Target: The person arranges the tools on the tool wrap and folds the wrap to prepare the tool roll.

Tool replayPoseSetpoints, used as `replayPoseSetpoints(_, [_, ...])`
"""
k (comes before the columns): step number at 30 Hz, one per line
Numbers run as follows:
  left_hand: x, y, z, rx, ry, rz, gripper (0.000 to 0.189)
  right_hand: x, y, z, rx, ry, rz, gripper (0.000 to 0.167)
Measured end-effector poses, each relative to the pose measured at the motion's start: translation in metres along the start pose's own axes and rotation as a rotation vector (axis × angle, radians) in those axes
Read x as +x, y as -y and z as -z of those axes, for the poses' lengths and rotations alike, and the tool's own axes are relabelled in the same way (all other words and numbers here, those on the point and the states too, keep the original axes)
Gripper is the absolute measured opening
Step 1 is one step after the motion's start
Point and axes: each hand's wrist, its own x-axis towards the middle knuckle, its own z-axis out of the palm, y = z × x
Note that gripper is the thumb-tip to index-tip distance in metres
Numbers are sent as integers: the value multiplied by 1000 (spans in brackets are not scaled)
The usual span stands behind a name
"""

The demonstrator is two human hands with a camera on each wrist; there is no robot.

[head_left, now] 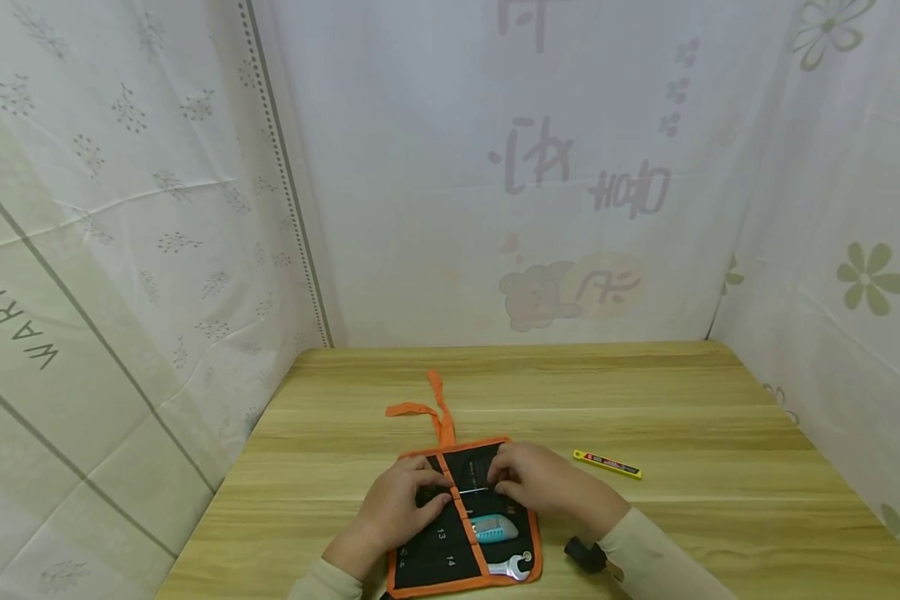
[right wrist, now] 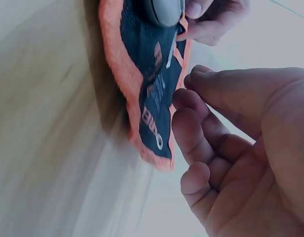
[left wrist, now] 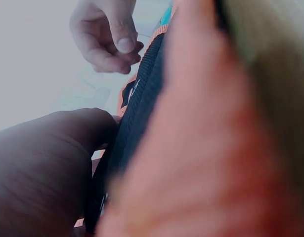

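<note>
A black tool pouch (head_left: pixel 423 558) with orange trim lies unfolded on the table. My left hand (head_left: pixel 399 504) rests over its left half, thumb and finger pinching the orange pocket edge. Out of that pocket sticks a thin metal rod (right wrist: pixel 170 53). My right hand (head_left: pixel 534 479) hovers by the rod's free end, its fingers loosely bent; in the right wrist view nothing lies between the fingertips. Lower down, a teal utility knife (head_left: pixel 493 528) and an open-end wrench (head_left: pixel 512 567) sit in their pockets with their ends showing.
Orange tie straps (head_left: pixel 441 412) trail from the pouch's top edge toward the back. Right of the pouch lies a flat yellow strip (head_left: pixel 607 464) with a dark printed label. A black object (head_left: pixel 585 554) sits beside the right sleeve. Patterned curtains (head_left: pixel 420 167) surround the wooden table (head_left: pixel 682 417).
</note>
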Motion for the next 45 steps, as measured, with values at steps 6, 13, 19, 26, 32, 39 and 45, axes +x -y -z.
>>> replayPoseSetpoints(6, [-1,0,0,-12,23,2,14,-11,-9,7,22,-24,-9,10])
replayPoseSetpoints(13, [-1,-1,1,-18,70,17,19,-26,-22,15,45,-77,-35,11])
replayPoseSetpoints(19, [-1,-2,2,-15,84,38,24,-38,-33,24,48,-105,-89,11])
replayPoseSetpoints(26, [0,1,4,6,86,64,19,-55,-52,38,51,-154,-133,11])
replayPoseSetpoints(32, [1,2,5,-2,79,64,15,-66,-68,47,52,-201,-129,10])
replayPoseSetpoints(39, [1,4,9,-44,106,75,13,-75,-86,50,54,-223,-190,12])
replayPoseSetpoints(45, [1,4,12,-84,150,85,13,-82,-96,56,65,-253,-228,10])
